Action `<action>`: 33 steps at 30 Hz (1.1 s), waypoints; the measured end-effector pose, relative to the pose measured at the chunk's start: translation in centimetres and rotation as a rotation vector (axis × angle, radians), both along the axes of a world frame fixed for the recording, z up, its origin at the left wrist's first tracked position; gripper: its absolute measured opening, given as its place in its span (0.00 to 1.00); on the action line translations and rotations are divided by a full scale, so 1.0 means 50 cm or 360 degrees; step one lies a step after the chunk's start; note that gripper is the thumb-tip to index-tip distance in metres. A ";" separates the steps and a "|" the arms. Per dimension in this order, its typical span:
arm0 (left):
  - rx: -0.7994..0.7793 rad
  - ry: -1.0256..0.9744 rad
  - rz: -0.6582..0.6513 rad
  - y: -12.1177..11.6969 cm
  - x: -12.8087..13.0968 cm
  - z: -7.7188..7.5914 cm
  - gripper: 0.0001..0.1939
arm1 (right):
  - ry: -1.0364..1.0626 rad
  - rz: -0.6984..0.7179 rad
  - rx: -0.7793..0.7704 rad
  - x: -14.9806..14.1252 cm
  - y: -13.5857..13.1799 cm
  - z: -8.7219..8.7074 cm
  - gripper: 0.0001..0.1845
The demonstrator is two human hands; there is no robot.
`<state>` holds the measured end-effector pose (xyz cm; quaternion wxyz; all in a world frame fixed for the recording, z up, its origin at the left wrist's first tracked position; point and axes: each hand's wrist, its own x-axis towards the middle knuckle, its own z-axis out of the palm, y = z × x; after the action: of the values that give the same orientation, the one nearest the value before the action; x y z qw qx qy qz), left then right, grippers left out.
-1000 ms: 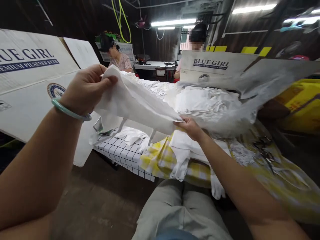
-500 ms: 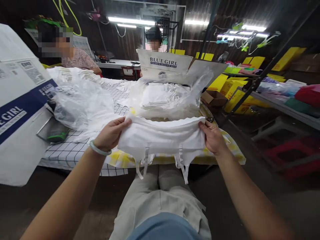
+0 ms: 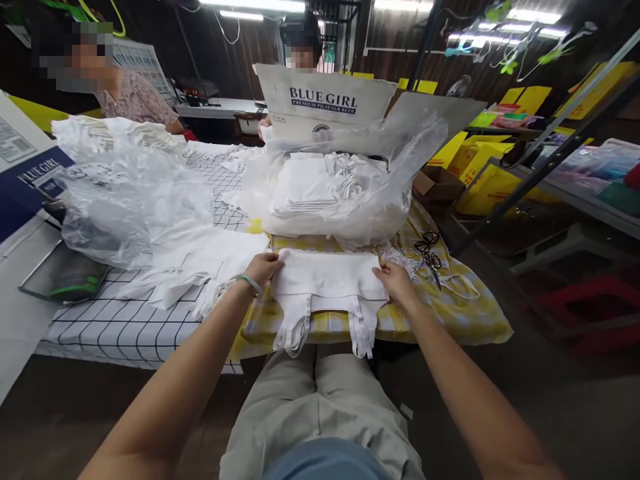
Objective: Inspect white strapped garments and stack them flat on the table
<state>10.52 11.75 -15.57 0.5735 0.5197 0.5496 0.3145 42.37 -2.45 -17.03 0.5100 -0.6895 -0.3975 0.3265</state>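
Note:
A white strappy crop top (image 3: 330, 275) lies spread flat at the near edge of the table, its straps pointing toward my lap and hanging over the edge. My left hand (image 3: 264, 268) pinches its upper left corner between thumb and fingers. At the opposite corner my right hand (image 3: 396, 280) grips the fabric the same way. The number of straps suggests other tops lie underneath, but I cannot tell. Just beyond, a stack of folded white garments (image 3: 305, 183) sits in an open clear plastic bag (image 3: 345, 230). More white garments (image 3: 210, 247) lie loosely to the left.
Scissors (image 3: 429, 257) and white thread scraps (image 3: 400, 260) rest at right on the yellow checked cloth (image 3: 470, 320). A cardboard box (image 3: 325, 110) stands behind the bag. Crumpled plastic (image 3: 130, 207) covers the left side. Two people sit across the table; metal shelving (image 3: 500, 207) stands at right.
The white top has come down from mid-air, where both hands held it stretched, onto the near table edge. My view has swung right and both hands have moved closer together.

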 end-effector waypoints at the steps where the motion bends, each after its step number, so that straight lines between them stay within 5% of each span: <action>1: 0.0028 0.0016 0.0019 0.010 -0.002 0.004 0.11 | -0.0073 -0.0014 0.0004 0.005 0.005 0.001 0.17; 10: 0.0120 0.0255 0.0111 0.050 0.024 0.003 0.08 | -0.0849 -0.0142 -0.0292 0.002 0.051 0.010 0.15; 20: 0.0671 0.1096 -0.0039 0.049 0.048 0.004 0.01 | -0.1336 -0.0205 -0.0463 -0.020 0.043 0.001 0.17; 24: 0.0807 0.1160 0.0010 0.034 0.055 0.019 0.03 | -0.1424 -0.0217 -0.0456 -0.028 0.019 0.015 0.18; 28: 0.1242 0.0850 -0.0069 -0.073 0.030 0.051 0.03 | -0.1627 -0.0100 -0.0105 -0.063 -0.017 0.050 0.19; 33: 0.1422 0.0707 -0.0343 -0.297 -0.033 0.018 0.10 | -0.1645 0.0777 0.0156 -0.155 0.009 0.073 0.24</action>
<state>8.87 -3.08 -14.65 0.1937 0.8222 0.4134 0.3400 34.60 -2.00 -13.37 0.1905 -0.6234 -0.7574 0.0364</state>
